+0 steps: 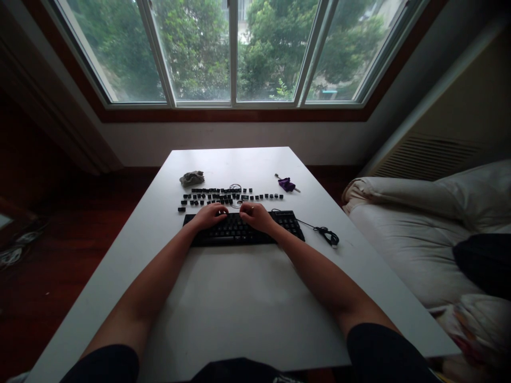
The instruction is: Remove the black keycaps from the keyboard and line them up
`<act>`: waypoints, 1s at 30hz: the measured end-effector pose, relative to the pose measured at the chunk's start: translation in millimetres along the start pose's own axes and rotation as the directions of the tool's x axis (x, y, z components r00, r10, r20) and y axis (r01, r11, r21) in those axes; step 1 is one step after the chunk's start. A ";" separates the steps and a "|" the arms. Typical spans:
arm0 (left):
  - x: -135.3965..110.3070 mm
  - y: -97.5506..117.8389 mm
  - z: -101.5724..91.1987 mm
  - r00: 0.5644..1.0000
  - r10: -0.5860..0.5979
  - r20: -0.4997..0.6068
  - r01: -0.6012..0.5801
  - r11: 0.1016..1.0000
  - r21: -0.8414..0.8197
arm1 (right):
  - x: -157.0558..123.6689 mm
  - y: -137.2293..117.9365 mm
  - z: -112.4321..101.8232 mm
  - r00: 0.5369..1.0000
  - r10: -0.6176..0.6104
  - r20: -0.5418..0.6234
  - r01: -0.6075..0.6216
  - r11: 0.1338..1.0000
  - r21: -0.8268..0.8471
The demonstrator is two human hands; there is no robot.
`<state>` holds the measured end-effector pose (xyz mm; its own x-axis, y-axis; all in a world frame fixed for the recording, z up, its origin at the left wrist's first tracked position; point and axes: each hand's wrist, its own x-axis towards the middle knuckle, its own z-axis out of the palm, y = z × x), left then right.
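Note:
A black keyboard (235, 234) lies across the white table (235, 298), with some keys fitted. My left hand (209, 216) rests over its upper left part, thumb and forefinger slightly apart and nothing visible between them. Over the upper middle of the keyboard, my right hand (257, 216) is closed, its thumb and fingertips drawn together; whatever they pinch is too small to make out. Loose black keycaps (215, 197) lie in several rows just behind the keyboard. Among them is a thin loop of wire (235, 187).
A grey crumpled cloth (192, 178) lies at the back left. To the back right is a purple cloth-like item (287, 184) beside a thin brush-like stick. The keyboard's coiled cable (329, 235) is on the right. A pale sofa (407, 234) stands beyond the table's right edge.

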<state>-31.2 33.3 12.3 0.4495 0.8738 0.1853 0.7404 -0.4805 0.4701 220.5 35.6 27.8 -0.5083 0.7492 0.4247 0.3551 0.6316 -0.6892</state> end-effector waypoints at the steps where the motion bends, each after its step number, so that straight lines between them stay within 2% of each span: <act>1: 0.0 -0.1 -0.1 1.000 0.001 0.000 -0.001 1.000 0.000 | -1.1 -0.3 1.2 1.000 0.000 -0.021 0.000 1.000 0.002; 6: -0.2 0.6 -1.4 1.000 0.007 0.006 -0.007 1.000 -0.005 | -7.2 0.9 9.0 0.985 0.069 -0.160 -0.057 0.995 0.081; 10: -0.7 1.5 -1.8 1.000 -0.005 0.009 0.005 1.000 -0.011 | -5.8 8.8 7.6 0.953 0.248 -0.171 -0.194 0.939 0.283; 13: -0.8 1.2 -0.8 1.000 -0.010 0.006 0.010 1.000 -0.012 | -3.0 12.1 3.5 0.931 0.318 -0.180 -0.224 0.887 0.404; 16: -0.5 0.0 0.3 1.000 -0.004 0.002 0.004 1.000 -0.014 | -2.4 9.8 1.9 0.943 0.289 -0.163 -0.197 0.884 0.423; 22: -0.2 1.9 -0.7 0.998 0.053 -0.018 -0.054 0.998 -0.015 | -3.9 4.4 2.2 0.955 0.240 -0.171 -0.182 0.937 0.298; 26: 0.4 14.9 -4.3 0.990 0.127 -0.054 -0.130 0.990 -0.058 | -2.9 6.2 3.6 0.954 0.264 -0.142 -0.196 0.908 0.370; 30: 1.0 31.9 -5.5 0.977 0.210 -0.022 -0.211 0.962 -0.172 | -2.2 7.5 6.2 0.953 0.276 -0.122 -0.195 0.871 0.450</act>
<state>-9.9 19.2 32.3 0.5841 0.7546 0.2991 0.5316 -0.6341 0.5615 219.3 37.5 18.1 -0.2903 0.9132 0.2861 0.0554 0.3145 -0.9476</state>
